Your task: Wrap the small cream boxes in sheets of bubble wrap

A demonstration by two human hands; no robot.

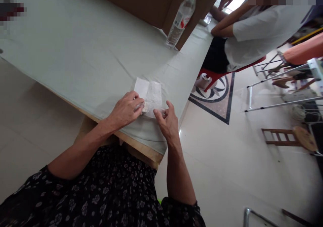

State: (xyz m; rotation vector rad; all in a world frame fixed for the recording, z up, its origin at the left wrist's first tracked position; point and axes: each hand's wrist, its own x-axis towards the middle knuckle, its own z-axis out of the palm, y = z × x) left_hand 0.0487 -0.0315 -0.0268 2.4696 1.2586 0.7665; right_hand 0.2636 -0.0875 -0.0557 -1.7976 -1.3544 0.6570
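Near the table's corner lies a crinkled, see-through plastic wrapper [154,95], with a white piece of paper [142,87] beside it, partly under its left edge. My left hand [127,108] is closed, fingers bent round a small pale piece [144,107] at the wrapper's lower left; its exact kind is too small to tell. On the other side, my right hand [168,121] is open, thumb and forefinger spread apart. Its thumb tip is by the wrapper's lower right edge. The other fingers of that hand are partly hidden.
A water bottle [180,21] stands against a large brown cardboard box [133,3] at the back of the pale-covered table [63,48]. To the right, a person in a white shirt [262,28] sits on a red stool [214,80]. A wooden stool [282,136] lies farther right.
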